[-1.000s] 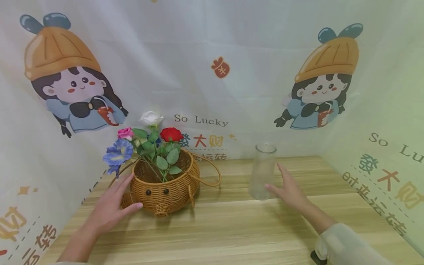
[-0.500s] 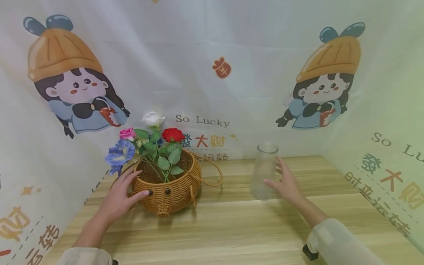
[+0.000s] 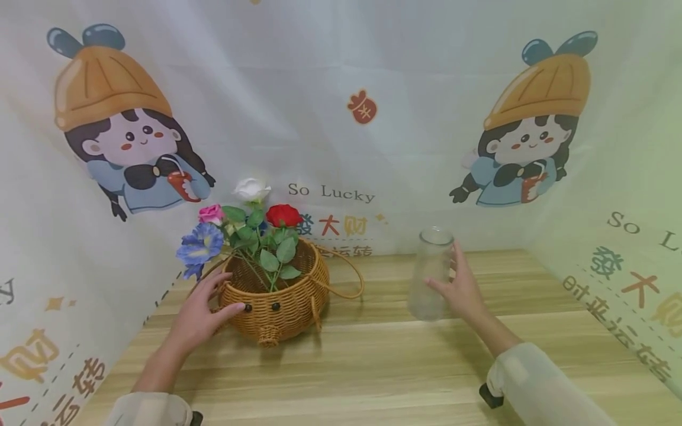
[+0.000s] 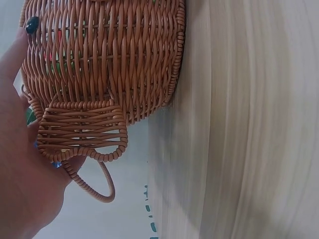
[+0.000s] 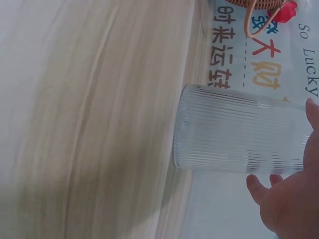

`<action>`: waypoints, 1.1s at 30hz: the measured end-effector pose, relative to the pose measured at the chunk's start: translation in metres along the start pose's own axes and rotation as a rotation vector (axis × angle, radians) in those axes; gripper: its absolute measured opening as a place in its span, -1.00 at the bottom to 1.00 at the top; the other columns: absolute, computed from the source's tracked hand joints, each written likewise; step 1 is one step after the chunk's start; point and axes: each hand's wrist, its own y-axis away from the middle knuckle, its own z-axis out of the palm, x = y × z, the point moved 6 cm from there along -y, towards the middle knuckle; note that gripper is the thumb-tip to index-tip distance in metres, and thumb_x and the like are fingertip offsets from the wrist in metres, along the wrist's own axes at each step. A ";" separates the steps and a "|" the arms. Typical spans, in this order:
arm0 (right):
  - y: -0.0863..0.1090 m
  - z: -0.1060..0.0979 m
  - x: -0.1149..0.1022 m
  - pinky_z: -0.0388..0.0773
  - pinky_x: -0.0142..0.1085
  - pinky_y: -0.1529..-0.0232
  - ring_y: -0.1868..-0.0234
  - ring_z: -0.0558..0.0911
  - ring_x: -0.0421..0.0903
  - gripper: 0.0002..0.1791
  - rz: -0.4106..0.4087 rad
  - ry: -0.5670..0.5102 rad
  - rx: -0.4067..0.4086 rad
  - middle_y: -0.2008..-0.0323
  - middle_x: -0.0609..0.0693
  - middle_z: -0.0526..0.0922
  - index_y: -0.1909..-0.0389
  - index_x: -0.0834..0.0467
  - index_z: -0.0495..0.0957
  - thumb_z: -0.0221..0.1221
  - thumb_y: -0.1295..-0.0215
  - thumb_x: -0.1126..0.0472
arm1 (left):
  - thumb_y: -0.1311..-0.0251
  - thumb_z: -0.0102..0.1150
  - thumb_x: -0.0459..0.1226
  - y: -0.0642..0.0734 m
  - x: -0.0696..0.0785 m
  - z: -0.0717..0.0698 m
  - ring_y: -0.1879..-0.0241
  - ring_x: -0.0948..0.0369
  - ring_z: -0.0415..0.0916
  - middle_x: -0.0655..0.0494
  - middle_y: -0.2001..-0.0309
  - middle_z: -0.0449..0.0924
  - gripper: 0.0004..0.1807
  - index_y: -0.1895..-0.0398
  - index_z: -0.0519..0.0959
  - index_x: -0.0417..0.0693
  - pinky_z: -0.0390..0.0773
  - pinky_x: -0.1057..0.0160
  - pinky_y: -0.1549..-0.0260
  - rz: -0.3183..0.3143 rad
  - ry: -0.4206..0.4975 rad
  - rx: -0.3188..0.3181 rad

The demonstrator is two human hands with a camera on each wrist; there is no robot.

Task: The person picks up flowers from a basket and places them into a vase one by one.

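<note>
A wicker basket (image 3: 277, 313) shaped like a pig, with black eyes and a snout, stands on the wood-grain table. Artificial flowers rise from it: a red rose (image 3: 284, 216), a white rose (image 3: 253, 190), a pink rose (image 3: 211, 213) and a blue flower (image 3: 200, 243). My left hand (image 3: 199, 310) holds the basket's left side, thumb beside one eye, fingers around its ear (image 4: 82, 129). Farther right, a clear ribbed glass vase (image 3: 428, 290) stands upright. My right hand (image 3: 462, 290) is spread around the vase's right side; in the right wrist view, fingertips show just off the glass.
A white printed cloth (image 3: 341, 53) hangs behind and beside the table (image 3: 367, 373). The basket's looped handle (image 3: 359, 284) sticks out toward the vase. Bare tabletop lies between basket and vase and in front of them.
My left hand has moved right onto the basket's side, thumb now near an eye. My right hand has come slightly farther around the vase. The head view has shifted a little.
</note>
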 end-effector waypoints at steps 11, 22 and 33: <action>-0.001 -0.001 -0.001 0.39 0.31 -0.42 -0.47 0.30 0.53 0.19 -0.006 0.014 0.005 -0.55 0.48 0.13 -0.70 0.14 -0.37 0.33 -0.36 0.36 | -0.34 0.39 0.00 -0.001 -0.005 0.001 -0.43 -0.47 0.27 -0.35 -0.58 0.15 -0.21 -0.50 0.32 -0.13 0.37 -0.43 -0.35 -0.046 0.091 0.048; -0.002 -0.003 0.002 0.44 0.25 -0.40 -0.46 0.33 0.52 0.17 0.001 -0.005 0.017 -0.56 0.45 0.14 -0.70 0.13 -0.34 0.33 -0.37 0.36 | -0.32 0.41 -0.01 0.000 -0.006 0.004 -0.41 -0.46 0.31 -0.34 -0.62 0.08 -0.26 -0.45 0.39 -0.11 0.37 -0.43 -0.35 -0.060 0.094 0.091; -0.002 -0.001 0.002 0.46 0.25 -0.38 -0.44 0.34 0.55 0.18 -0.003 0.008 0.019 -0.56 0.44 0.16 -0.71 0.09 -0.33 0.34 -0.36 0.36 | -0.30 0.43 -0.05 0.000 -0.004 0.012 -0.47 -0.38 0.27 -0.31 -0.63 0.08 -0.28 -0.43 0.42 -0.12 0.37 -0.37 -0.39 -0.065 0.126 0.136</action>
